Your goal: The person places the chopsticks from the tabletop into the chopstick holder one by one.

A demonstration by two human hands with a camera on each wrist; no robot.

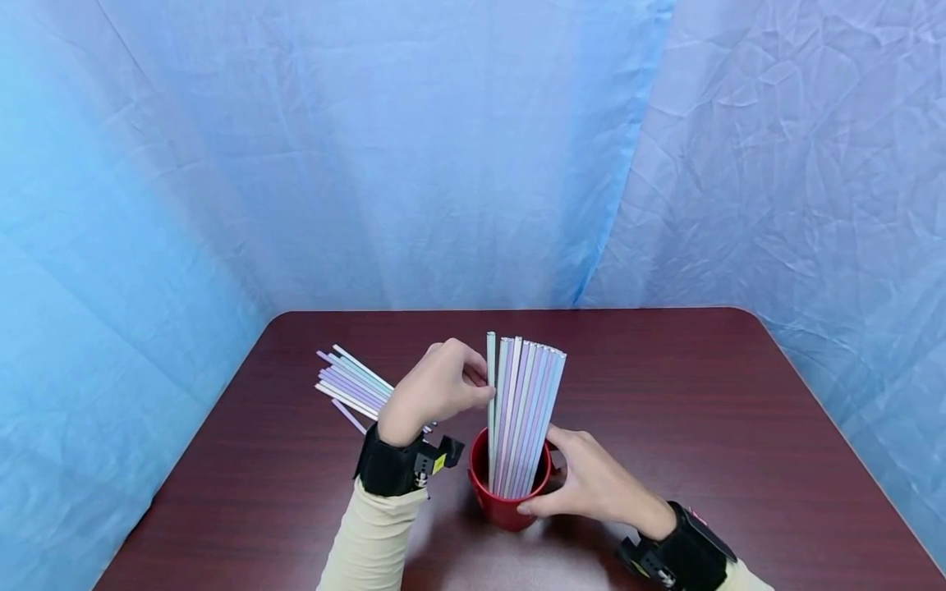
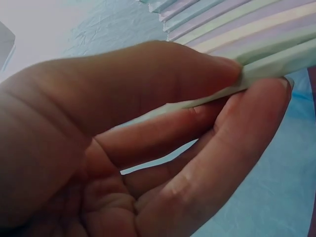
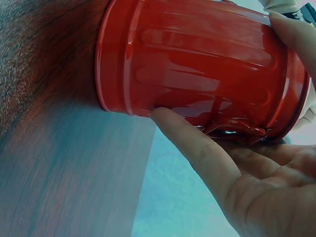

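One pale green straw [image 1: 491, 386] is what I'm watching, standing nearly upright at the left edge of the bundle of straws [image 1: 526, 410] in the red cup [image 1: 507, 502]. My left hand [image 1: 436, 392] has it pinched between thumb and fingertips [image 2: 256, 113], the grip clamped on the shaft about halfway up; the left wrist view shows the straw pressed flat between the pads, with the other pastel straws fanned just behind it. Its long axis runs up and down, lower end inside the cup, and it lies just to the right of that hand, so the left is plainly the nearer one.

My right hand [image 1: 591, 484] wraps the cup from the right, thumb and fingers [image 3: 197, 148] curled against the glossy wall, bracing it on the dark tabletop [image 1: 702, 410]. Further left, behind the left wrist, a loose pile of straws [image 1: 351, 384] lies flat on the tabletop, well apart from the cup. Blue cloth [image 1: 369, 164] hangs behind.
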